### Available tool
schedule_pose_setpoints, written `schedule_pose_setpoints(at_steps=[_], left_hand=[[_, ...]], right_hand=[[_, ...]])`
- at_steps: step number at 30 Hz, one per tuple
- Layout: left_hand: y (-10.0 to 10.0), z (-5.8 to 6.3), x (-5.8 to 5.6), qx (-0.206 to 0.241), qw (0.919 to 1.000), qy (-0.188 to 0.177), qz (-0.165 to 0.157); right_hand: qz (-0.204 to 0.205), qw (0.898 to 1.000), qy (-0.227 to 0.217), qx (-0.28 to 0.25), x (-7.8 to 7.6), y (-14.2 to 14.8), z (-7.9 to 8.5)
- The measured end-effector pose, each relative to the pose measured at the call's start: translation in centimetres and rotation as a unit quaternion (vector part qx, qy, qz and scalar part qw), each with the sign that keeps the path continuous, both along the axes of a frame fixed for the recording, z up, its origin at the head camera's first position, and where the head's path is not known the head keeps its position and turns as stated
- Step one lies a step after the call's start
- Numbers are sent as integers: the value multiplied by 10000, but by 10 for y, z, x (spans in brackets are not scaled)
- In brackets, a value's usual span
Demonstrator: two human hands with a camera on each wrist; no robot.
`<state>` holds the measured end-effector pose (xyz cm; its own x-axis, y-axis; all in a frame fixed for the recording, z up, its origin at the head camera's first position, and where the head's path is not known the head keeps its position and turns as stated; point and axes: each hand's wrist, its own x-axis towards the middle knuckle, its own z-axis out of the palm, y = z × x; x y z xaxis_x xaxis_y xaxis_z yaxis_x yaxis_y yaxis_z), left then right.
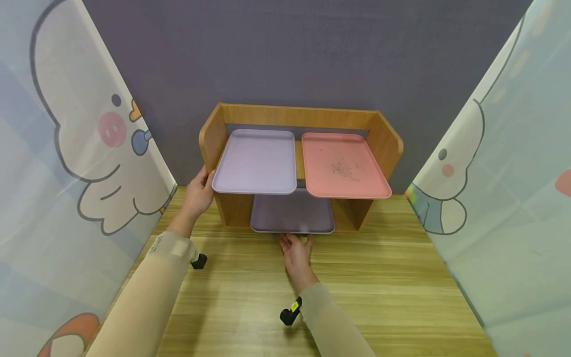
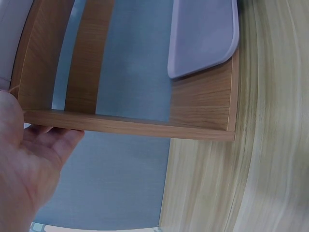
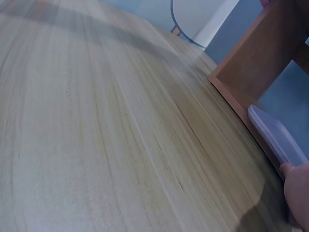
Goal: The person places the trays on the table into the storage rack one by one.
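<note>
A wooden two-tier shelf (image 1: 301,117) stands at the back of the table. My left hand (image 1: 199,194) grips its left side panel (image 2: 130,126), with the fingers lying along the outer face. On the lower level lies a purple-grey tray (image 1: 292,213), its front edge towards me. My right hand (image 1: 298,255) touches the middle of that front edge with extended fingertips. In the right wrist view only part of the right hand (image 3: 297,191) shows, against the edge of the tray (image 3: 275,131). The upper level bears a lilac tray (image 1: 258,161) and a pink tray (image 1: 343,166) side by side.
The shelf stands on a wood-grain table (image 1: 392,287), in front of a dark grey back panel (image 1: 308,54). Pale cartoon-printed panels (image 1: 85,124) stand along the left and right sides. Both upper trays jut out past the shelf's front.
</note>
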<state>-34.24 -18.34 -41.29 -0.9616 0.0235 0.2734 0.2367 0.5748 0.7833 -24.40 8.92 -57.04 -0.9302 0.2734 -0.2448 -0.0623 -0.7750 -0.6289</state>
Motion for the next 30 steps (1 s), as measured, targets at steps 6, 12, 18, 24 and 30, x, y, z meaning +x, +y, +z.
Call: schedule_pose_setpoints(at_steps=[6, 12, 18, 24, 30], left_hand=[[1, 0, 0, -6, 10000, 39, 23], [2, 1, 0, 23, 10000, 20, -10], [2, 2, 1, 47, 10000, 17, -76], [2, 2, 1, 92, 9999, -20, -97], [-4, -2, 0, 91, 9997, -17, -217]], right_hand=[[-15, 10000, -11, 0, -1, -2, -1], [59, 10000, 62, 31, -1, -2, -3], [237, 9995, 165, -99, 1, -1, -3], [347, 9994, 65, 51, 4, -1, -4], [705, 9955, -75, 635, 14, 6, -2]])
